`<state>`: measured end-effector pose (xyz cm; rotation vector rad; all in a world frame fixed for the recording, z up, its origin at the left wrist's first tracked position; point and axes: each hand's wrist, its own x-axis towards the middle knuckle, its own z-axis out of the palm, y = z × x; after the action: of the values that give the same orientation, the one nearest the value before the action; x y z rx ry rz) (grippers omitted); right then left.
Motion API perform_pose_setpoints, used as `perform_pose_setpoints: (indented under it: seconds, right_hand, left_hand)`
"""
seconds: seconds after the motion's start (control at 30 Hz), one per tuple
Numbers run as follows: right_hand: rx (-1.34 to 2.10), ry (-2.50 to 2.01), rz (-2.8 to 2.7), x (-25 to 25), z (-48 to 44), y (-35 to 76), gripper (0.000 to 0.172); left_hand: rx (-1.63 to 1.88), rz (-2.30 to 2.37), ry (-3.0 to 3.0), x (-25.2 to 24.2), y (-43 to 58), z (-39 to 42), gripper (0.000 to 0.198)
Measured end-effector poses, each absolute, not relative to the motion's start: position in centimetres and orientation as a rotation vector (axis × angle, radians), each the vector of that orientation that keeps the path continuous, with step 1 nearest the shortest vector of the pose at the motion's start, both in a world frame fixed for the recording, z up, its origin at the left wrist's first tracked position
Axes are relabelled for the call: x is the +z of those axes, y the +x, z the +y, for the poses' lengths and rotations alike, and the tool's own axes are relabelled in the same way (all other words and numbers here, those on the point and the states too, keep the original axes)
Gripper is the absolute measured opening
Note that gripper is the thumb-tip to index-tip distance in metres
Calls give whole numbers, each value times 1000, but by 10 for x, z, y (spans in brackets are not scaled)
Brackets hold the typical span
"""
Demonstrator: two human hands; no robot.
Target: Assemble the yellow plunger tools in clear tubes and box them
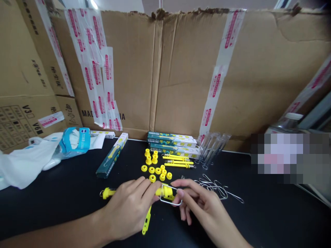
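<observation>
My left hand (131, 205) is closed around a spring scale (106, 194) with yellow ends, held level above the black table. The hand hides most of its barrel. At the scale's right end is a bent metal wire frame (168, 203), pinched between the thumb and forefinger of my right hand (201, 203). Whether the wire is seated in the yellow cap cannot be made out. Below the left hand, a flat yellow strip with holes (146, 223) points toward me. Loose yellow caps and rings (151, 170) lie just beyond my hands.
Yellow rods with springs (178, 165) and clear tubes (210, 151) lie behind my right hand, near a pile of wire hooks (219, 187). Printed boxes (172, 139) rest against the cardboard wall (129, 75). At left are another box (112, 156) and a blue-white plastic packet (74, 141).
</observation>
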<state>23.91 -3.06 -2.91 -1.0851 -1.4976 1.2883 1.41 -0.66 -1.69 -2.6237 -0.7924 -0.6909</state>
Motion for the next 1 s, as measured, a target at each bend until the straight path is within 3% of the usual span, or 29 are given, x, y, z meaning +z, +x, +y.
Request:
perform_pose_setpoints:
  seconds: [0.17, 0.37, 0.53, 0.67, 1.0]
  right_hand:
    - [1251, -1065, -1458, -28, -30, 241, 33]
    - [1540, -817, -1122, -28, -26, 237, 36]
    - [1649, -844, -1047, -32, -28, 232, 56]
    - [1469, -840, -1134, -37, -35, 225, 39]
    - [1265, -925, -1266, -50, -33, 221, 51]
  left_hand:
    - [-698, -786, -2618, -17, 14, -7, 25]
    - [-690, -788, -2637, -17, 15, -8, 24]
    - [-632, -742, -2630, -17, 15, -9, 25]
    - [-568, -720, -2605, -17, 16, -10, 26]
    - [-564, -666, -2632, -21, 19, -9, 23]
